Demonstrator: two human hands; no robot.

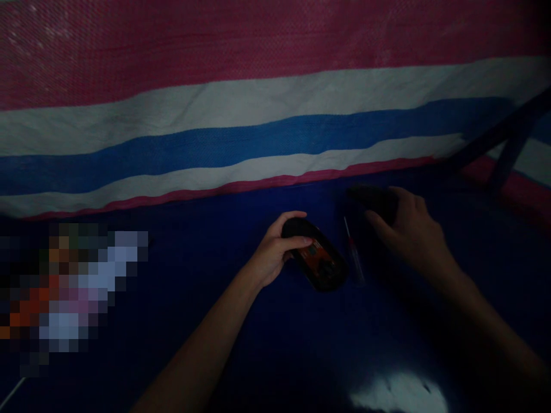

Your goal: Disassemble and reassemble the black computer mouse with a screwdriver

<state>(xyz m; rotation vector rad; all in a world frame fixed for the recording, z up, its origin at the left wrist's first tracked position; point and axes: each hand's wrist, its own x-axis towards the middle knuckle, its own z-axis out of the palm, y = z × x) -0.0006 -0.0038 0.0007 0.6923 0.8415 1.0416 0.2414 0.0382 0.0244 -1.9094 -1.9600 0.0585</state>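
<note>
My left hand (279, 249) grips an opened computer mouse (333, 275) at its upper left end, thumb lying across the inside. An orange-brown circuit board (317, 250) shows within the dark casing. Just right of the mouse lies a small screwdriver (353, 252), its thin shaft pointing away from me and its handle clear with a red part. Farther right, my right hand (411, 221) is closed around a black rounded piece (381, 202) near the back of the table. Its exact kind is lost in the dark.
The blue table top (241, 344) is dim and glossy, with a bright reflection near the front. A red, white and blue striped sheet (258, 97) hangs behind it. Dark bars (499, 135) stand at right. A pixelated patch hides whatever is at left.
</note>
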